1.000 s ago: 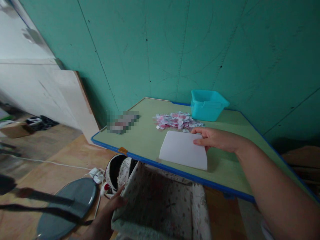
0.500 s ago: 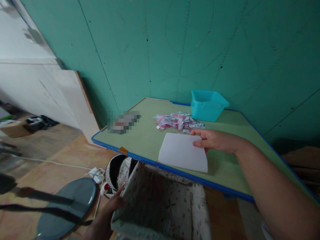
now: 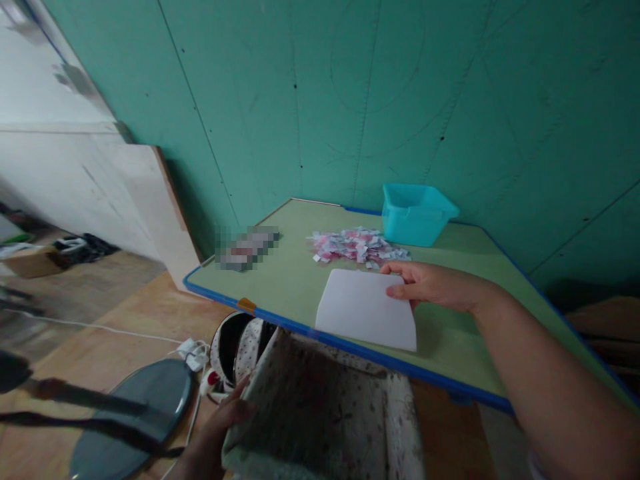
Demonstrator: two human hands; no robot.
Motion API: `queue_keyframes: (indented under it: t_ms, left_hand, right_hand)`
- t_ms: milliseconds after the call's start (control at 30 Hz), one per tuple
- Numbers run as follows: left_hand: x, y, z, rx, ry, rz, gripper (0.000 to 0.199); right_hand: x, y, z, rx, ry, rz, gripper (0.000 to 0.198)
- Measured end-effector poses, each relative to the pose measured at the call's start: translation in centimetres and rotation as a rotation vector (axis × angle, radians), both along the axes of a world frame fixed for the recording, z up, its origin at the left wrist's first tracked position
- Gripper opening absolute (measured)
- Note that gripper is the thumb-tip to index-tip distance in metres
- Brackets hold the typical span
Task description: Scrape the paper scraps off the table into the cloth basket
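The right hand [image 3: 425, 285] clamps its fingers on a white card [image 3: 365, 310], the left hand [image 3: 220, 421] on a patterned bin [image 3: 320, 413] at left.

No readable text, labels, brands, numbers or signs from where I'm standing. Blocked-out item [image 3: 250, 248] on the table's left: blurred into squares, any print illegible. Pink-and-white scraps [image 3: 355, 245]: coloured marks, too small to read. White sheet [image 3: 367, 310]: upper face plain. Green wall [image 3: 330, 40]: drawn curves, lines, dark dots, nothing I can make out as letters or digits. Cardboard box [image 3: 34, 261] on floor: too blurry to read.
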State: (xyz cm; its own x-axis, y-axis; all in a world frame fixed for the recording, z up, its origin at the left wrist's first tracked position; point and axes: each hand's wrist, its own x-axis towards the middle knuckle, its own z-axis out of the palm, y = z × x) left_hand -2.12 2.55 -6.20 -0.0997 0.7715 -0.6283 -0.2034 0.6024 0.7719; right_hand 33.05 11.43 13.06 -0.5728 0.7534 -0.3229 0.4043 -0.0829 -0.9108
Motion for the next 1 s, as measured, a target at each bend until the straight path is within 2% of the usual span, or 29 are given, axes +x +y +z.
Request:
queue_keyframes:
  t_ms: [133,200,267,400,500,600,667,800,1000]
  left_hand:
    - [-0.5,0.3,-1.2,0.048,0.051,-0.071,0.031]
    - [-1.0,0.6,-1.9,0.076,0.085,-0.115,0.030]
    - [-1.7,0.8,-2.4,0.105,0.114,-0.164,0.028]
    - [-2.8,1.1,-2.9,0.151,0.152,-0.256,0.024]
    - [-2.8,1.0,-3.1,0.180,0.179,-0.309,0.021]
    - [-2.5,1.0,-3.5,0.199,0.200,-0.347,0.018]
    - [-2.3,1.0,-3.8,0.207,0.214,-0.362,0.018]
    - [-2.0,1.2,-4.1,0.205,0.235,-0.373,0.017]
    - [-1.5,1.3,-3.5,0.194,0.234,-0.336,0.016]
  right_hand:
    - [-0.1,-0.2,0.3,-0.009,0.010,-0.005,0.026]
    - [0.1,0.0,0.3,0.019,0.036,-0.065,0.028]
    - [0.4,0.5,0.4,0.105,0.118,-0.224,0.029]
    - [1.4,2.0,0.3,0.389,0.358,-0.629,0.026]
    - [2.3,2.8,0.3,0.534,0.394,-0.795,0.025]
    - [2.8,3.1,0.1,0.597,0.332,-0.895,0.025]
    - [2.9,3.0,0.0,0.594,0.260,-0.919,0.026]
    - [2.5,2.8,-0.5,0.583,0.120,-0.868,0.028]
    - [2.2,2.8,-0.9,0.674,-0.021,-0.768,0.028]
